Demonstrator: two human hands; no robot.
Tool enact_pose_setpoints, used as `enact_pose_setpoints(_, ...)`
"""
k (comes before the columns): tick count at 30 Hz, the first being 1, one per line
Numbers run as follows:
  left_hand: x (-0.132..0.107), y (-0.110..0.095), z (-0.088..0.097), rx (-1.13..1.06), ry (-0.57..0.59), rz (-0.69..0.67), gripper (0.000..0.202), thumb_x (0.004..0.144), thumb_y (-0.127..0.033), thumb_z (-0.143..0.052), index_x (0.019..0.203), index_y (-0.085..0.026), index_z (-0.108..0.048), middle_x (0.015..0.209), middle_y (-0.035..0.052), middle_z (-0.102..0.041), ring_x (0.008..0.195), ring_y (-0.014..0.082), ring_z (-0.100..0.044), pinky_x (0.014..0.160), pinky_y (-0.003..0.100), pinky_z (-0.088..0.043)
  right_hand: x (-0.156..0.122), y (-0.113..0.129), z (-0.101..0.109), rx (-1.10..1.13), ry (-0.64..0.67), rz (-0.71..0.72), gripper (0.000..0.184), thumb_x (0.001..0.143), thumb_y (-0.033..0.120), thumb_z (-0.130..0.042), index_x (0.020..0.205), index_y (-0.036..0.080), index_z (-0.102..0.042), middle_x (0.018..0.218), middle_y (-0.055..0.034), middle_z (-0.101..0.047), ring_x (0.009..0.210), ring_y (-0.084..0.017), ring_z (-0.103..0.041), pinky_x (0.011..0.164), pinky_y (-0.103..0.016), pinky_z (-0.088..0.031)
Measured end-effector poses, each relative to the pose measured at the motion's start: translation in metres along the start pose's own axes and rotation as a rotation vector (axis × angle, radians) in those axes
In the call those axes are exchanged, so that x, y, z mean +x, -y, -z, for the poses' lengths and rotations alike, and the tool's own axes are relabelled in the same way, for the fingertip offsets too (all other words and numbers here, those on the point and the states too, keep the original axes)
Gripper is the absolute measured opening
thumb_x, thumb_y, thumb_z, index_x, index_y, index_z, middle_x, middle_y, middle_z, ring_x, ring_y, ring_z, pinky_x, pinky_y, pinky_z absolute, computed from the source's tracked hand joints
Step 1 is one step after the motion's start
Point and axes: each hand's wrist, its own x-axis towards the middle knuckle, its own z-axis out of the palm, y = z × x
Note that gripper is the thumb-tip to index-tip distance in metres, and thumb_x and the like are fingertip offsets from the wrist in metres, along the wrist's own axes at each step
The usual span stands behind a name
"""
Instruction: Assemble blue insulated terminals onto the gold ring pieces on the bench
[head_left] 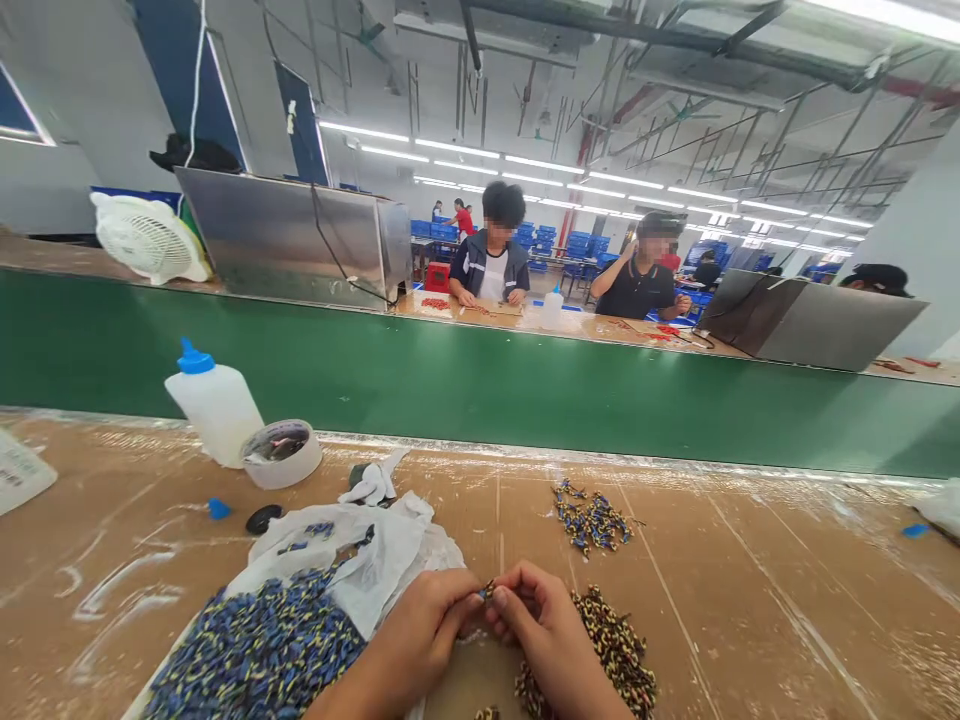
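Note:
My left hand (431, 625) and my right hand (544, 625) meet over the table with their fingertips pinched close together. Between them is a small part (489, 590) with blue and yellowish-dark bits; its exact kind is too small to make out. Left of my left hand spreads a big heap of small blue-and-yellow parts (262, 645), partly under a crumpled white plastic bag (405, 545). Beside and partly behind my right hand lies a pile of dark-and-yellow parts (619, 650). Farther off sits a smaller pile of blue-and-yellow parts (591, 518).
A white squeeze bottle (217, 405) with a blue cap stands by a tape roll (281, 455). A black disc (263, 518) and a blue cap (217, 509) lie nearby. Beyond the brown table (750, 600) runs a green conveyor belt (480, 385); two people sit across it.

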Motion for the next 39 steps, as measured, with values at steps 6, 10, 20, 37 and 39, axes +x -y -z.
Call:
enact_pose_setpoints(6,-0.002,0.0,0.001,-0.018,-0.003,-0.005,0.028,0.093,-0.018,-0.038,0.072,-0.017,-0.055,0.069,-0.0005,-0.059,0.067,0.0142,-0.052,0.064,0.022,-0.033,-0.004,0.005,0.003,-0.054,0.038,-0.035,0.036,0.081,0.05,-0.062,0.078,0.014,-0.059,0.068,-0.0032,-0.063,0.062,-0.013,-0.055,0.058,-0.023,-0.041)
enact_pose_setpoints(10,-0.003,-0.003,0.0,0.012,0.01,-0.026,0.03,0.092,-0.018,-0.038,0.068,-0.017,-0.056,0.064,0.0,-0.058,0.063,0.0141,-0.052,0.06,0.022,-0.033,-0.006,0.002,0.004,-0.132,0.069,-0.028,0.036,0.082,0.051,-0.059,0.077,0.016,-0.058,0.067,-0.0031,-0.063,0.061,-0.014,-0.055,0.057,-0.024,-0.041)
enact_pose_setpoints(20,-0.004,-0.006,-0.014,0.108,0.002,0.015,0.026,0.086,-0.014,-0.043,0.073,-0.019,-0.065,0.073,0.0024,-0.068,0.072,0.018,-0.06,0.064,0.026,-0.035,-0.014,-0.007,0.004,-0.502,0.021,0.112,0.022,0.09,0.031,-0.049,0.072,0.018,-0.054,0.066,-0.0027,-0.063,0.063,-0.016,-0.057,0.059,-0.024,-0.04)
enact_pose_setpoints(37,-0.005,-0.013,0.001,0.088,0.04,-0.031,0.026,0.091,-0.016,-0.038,0.074,-0.017,-0.059,0.07,0.0022,-0.062,0.066,0.0158,-0.055,0.061,0.023,-0.036,-0.012,0.0,-0.002,-0.255,0.032,0.064,0.033,0.088,0.049,-0.052,0.076,0.018,-0.055,0.067,-0.0044,-0.064,0.062,-0.017,-0.058,0.058,-0.026,-0.045)
enact_pose_setpoints(39,-0.005,-0.014,0.003,0.043,0.032,-0.02,0.027,0.093,-0.019,-0.037,0.077,-0.018,-0.06,0.075,0.0022,-0.064,0.071,0.0162,-0.057,0.066,0.023,-0.038,-0.012,0.001,-0.004,-0.21,0.015,0.06,0.035,0.086,0.052,-0.053,0.077,0.018,-0.055,0.068,-0.0047,-0.065,0.063,-0.017,-0.059,0.058,-0.026,-0.046)
